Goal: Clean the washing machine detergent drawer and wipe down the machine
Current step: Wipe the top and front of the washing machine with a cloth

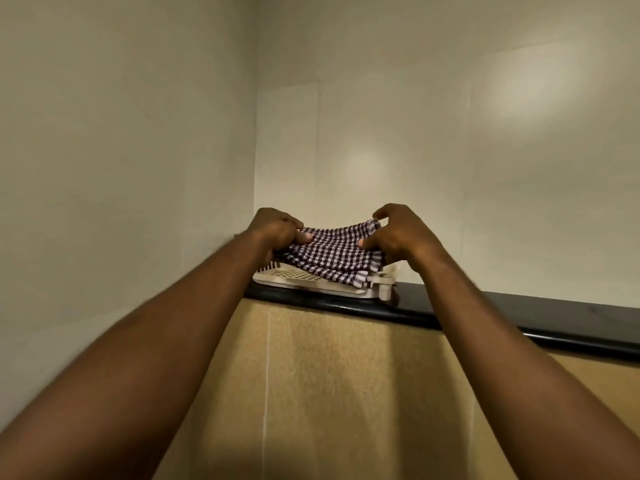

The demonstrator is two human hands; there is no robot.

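A dark-and-white checked cloth [334, 251] is stretched between both my hands above a high ledge. My left hand [277, 232] grips its left end with curled fingers. My right hand [398, 233] pinches its right end between thumb and fingers. Under the cloth lies a white perforated plastic piece [304, 278], flat on the ledge, partly covered by the cloth. The washing machine is not in sight.
A black glossy ledge [519, 317] runs from the wall corner to the right edge. Below it is a tan panelled wall [346, 393]. Pale walls [138, 133] meet in a corner just behind the cloth.
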